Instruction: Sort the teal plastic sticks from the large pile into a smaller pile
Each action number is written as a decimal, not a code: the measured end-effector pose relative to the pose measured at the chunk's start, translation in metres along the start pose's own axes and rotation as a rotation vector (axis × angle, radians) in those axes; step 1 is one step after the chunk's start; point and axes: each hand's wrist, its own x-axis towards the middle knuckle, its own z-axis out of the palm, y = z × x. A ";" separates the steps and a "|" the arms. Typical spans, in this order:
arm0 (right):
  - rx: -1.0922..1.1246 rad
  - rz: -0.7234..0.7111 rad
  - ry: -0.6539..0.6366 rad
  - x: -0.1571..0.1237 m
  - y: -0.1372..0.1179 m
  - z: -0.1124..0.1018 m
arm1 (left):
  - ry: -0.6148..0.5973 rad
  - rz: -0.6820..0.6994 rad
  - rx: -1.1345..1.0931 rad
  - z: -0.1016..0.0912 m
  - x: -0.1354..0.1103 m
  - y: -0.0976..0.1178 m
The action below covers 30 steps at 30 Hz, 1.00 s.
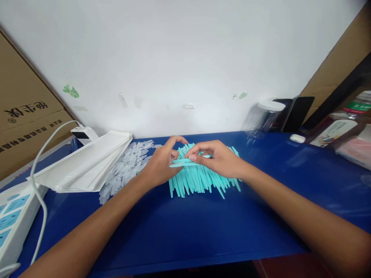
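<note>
A heap of slim, tapered teal plastic sticks (199,179) lies across the blue table in front of me. Just above it, a few more of the same sticks (177,163) are held level between my hands. My left hand (159,162) has them at their left ends, its index finger arched up and away. With thumb and fingertips, my right hand (218,157) pinches the sticks near their middle. Fingers hide part of the held sticks, so their exact number is unclear. Left of my left hand spreads a pile of small translucent plastic pieces (127,168), perhaps caps.
White paper envelopes or bags (84,166) are stacked at left, near a power strip (17,220) and a white cable (36,185). A clear jar (262,117), a phone (297,114) and a bottle (336,125) stand at right. The wall (185,65) bounds the table behind.
</note>
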 end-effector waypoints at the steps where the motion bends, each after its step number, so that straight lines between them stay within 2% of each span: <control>1: -0.004 0.002 0.004 0.001 0.001 -0.002 | -0.004 0.004 0.018 -0.002 0.001 -0.002; 7: -0.051 0.026 0.091 0.007 0.012 -0.021 | -0.001 -0.084 0.046 -0.016 0.009 -0.024; 12: -0.068 0.105 0.171 0.009 0.021 -0.032 | -0.006 -0.155 -0.052 -0.027 0.014 -0.026; 16: -0.039 0.118 0.169 0.009 0.019 -0.032 | -0.003 -0.176 -0.118 -0.029 0.013 -0.022; 25: -0.094 0.020 0.152 0.009 0.012 -0.027 | -0.003 -0.163 -0.151 -0.025 0.012 -0.027; 30: -0.094 0.042 0.172 0.010 0.015 -0.026 | 0.011 -0.205 -0.169 -0.023 0.012 -0.023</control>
